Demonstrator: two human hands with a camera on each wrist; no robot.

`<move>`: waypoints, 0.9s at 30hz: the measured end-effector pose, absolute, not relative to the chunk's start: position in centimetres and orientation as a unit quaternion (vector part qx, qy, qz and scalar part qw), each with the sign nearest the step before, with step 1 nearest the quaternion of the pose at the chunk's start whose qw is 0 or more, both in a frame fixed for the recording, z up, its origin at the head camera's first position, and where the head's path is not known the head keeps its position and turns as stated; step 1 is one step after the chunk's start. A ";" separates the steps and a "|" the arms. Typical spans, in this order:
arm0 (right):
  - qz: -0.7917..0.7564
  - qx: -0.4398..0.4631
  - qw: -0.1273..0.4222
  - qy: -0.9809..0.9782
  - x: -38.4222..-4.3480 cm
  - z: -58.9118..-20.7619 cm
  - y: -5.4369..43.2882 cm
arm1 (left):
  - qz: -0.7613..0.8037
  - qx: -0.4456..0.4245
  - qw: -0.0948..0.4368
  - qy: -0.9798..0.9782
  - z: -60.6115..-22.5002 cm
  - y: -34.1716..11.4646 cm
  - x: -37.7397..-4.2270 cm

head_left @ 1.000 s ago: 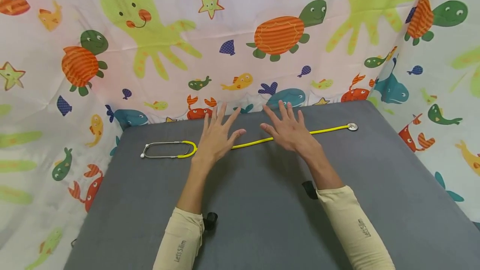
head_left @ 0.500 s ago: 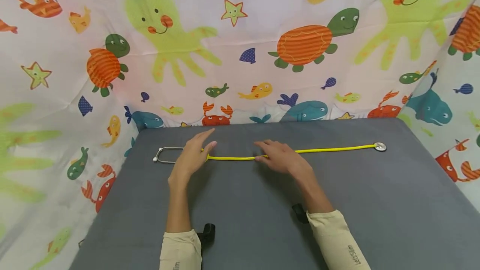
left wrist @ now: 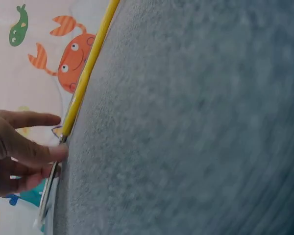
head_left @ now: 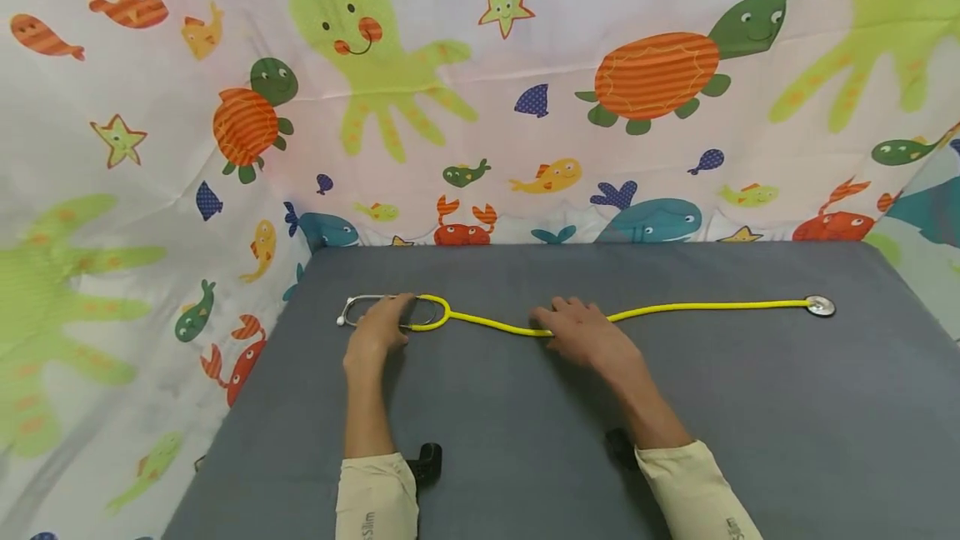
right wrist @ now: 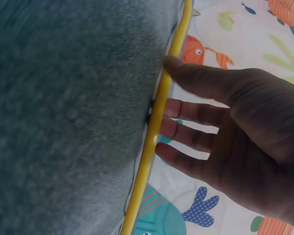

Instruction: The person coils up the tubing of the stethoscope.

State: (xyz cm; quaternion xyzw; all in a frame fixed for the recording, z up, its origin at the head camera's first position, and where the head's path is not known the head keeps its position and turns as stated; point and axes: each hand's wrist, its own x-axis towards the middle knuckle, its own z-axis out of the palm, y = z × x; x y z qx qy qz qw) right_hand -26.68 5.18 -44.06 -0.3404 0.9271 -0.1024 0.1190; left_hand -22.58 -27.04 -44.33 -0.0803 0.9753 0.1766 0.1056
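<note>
A stethoscope with yellow tubing [head_left: 705, 306] lies across the grey surface in the head view. Its round metal chestpiece [head_left: 821, 306] is at the right end and its metal ear tubes [head_left: 352, 307] at the left. My left hand [head_left: 377, 330] is over the ear tubes; in the left wrist view its thumb [left wrist: 59, 152] is at the metal tube, with the other fingers beyond it, apart from the thumb. My right hand [head_left: 588, 336] is at the middle of the tubing. Its thumb [right wrist: 175, 66] overlaps the tube [right wrist: 154, 127], and its loosely bent fingertips meet the far edge.
A curtain [head_left: 480, 215] printed with sea animals rises behind the grey table [head_left: 517, 432] and along its sides. Black wrist devices [head_left: 427, 463] stick out from both cream sleeves [head_left: 378, 494].
Both hands have come down from raised, spread fingers to the stethoscope, the left moving over the ear tubes. Near the right hand the tubing now bends toward me. The head view has turned left.
</note>
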 end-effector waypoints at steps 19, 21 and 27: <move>-0.302 -0.322 -0.103 0.891 -26.6 -35.9 15.3 | 0.188 0.050 -0.029 0.980 -40.8 -19.3 -24.5; -0.310 -0.322 -0.159 0.880 -26.3 -35.6 15.6 | 0.173 0.053 -0.103 0.978 -40.7 -18.3 -24.2; -0.297 -0.317 -0.256 0.864 -25.3 -35.1 16.6 | 0.111 0.049 -0.315 0.941 -39.6 -16.7 -23.9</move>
